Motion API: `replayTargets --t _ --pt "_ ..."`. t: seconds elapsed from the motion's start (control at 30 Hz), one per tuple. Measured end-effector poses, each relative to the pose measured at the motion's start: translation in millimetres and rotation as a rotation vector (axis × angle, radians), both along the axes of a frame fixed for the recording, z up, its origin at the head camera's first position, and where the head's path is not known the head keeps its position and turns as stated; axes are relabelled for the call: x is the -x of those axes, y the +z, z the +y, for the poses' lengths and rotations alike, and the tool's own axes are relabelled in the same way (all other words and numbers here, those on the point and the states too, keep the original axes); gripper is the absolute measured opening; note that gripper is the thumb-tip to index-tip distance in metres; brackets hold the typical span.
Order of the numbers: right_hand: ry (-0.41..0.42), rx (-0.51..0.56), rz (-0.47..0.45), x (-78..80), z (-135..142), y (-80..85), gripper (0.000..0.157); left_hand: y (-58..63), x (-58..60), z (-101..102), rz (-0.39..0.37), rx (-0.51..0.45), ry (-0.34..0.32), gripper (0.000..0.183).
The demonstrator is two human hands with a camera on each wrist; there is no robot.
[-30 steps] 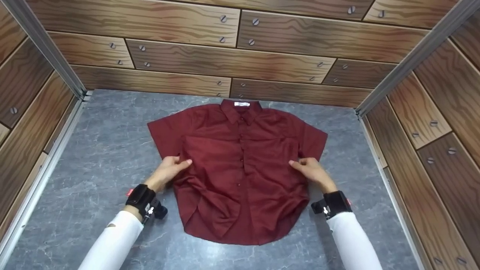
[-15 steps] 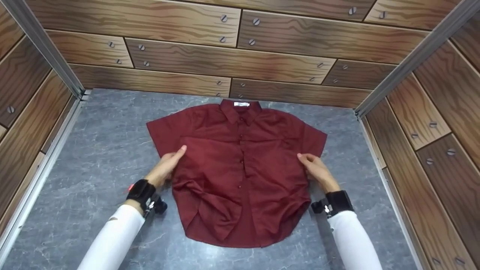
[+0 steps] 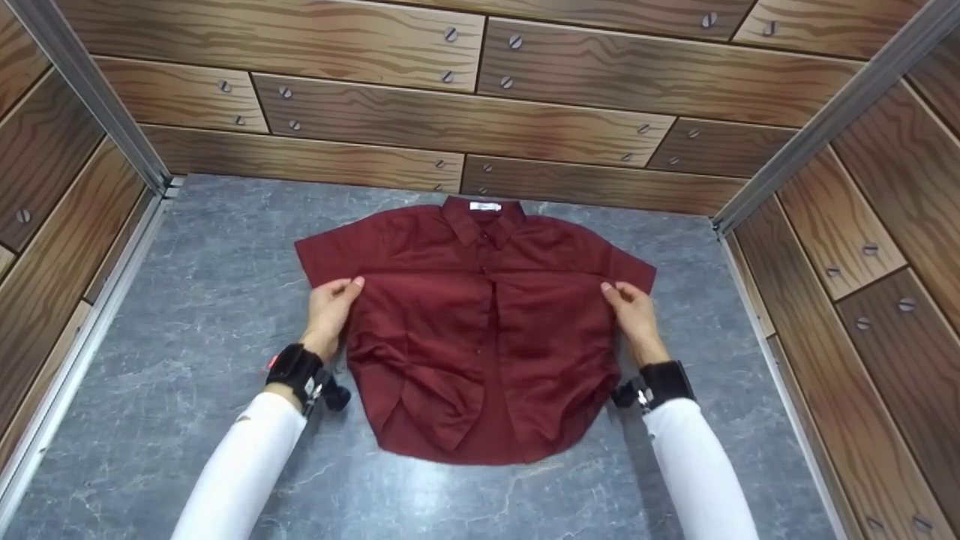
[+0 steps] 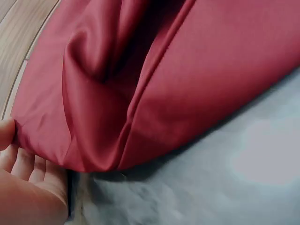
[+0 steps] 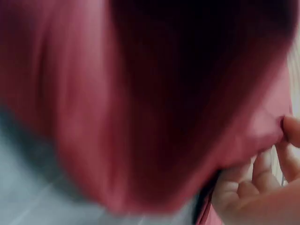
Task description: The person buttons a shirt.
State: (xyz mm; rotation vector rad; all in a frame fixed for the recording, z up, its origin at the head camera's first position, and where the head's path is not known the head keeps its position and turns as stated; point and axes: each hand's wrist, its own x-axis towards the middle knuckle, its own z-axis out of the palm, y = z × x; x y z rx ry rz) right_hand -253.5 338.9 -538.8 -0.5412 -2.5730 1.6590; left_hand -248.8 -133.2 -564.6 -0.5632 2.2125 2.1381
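A dark red short-sleeved button shirt (image 3: 427,315) lies front side up, its collar toward the back wall and its curved hem toward me. My left hand (image 3: 330,311) pinches the shirt's left edge below the sleeve, thumb on top and fingers beneath. On the opposite edge, my right hand (image 3: 634,311) pinches the cloth the same way. A straight crease runs across the chest between the two hands. In the left wrist view the left hand (image 4: 33,187) grips the side of the cloth, which hangs in folds. The right wrist view shows the right hand (image 5: 258,180) pinching a bunched edge.
The shirt is on a grey marbled surface (image 3: 187,315). Wood-patterned panels form a back wall (image 3: 390,112) and side walls, with metal rails (image 3: 817,120) at the corners. A white label (image 3: 485,206) shows inside the collar.
Both hands have slid up the shirt's sides toward the sleeves and now pinch its edges. The crease across the chest has sharpened, and the hem has drawn up slightly toward the collar.
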Motion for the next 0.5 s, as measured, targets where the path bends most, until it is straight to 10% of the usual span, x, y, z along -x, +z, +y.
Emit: replayTargets --t 0.3,0.5 --pt "0.049 -0.463 0.003 10.7 -14.9 -2.0 0.046 0.7 7.5 10.9 0.033 0.286 0.003 0.039" --pt "0.141 -0.735 0.361 -8.0 -33.3 2.9 0.026 3.6 -11.6 22.4 0.462 0.772 -0.045 0.027"
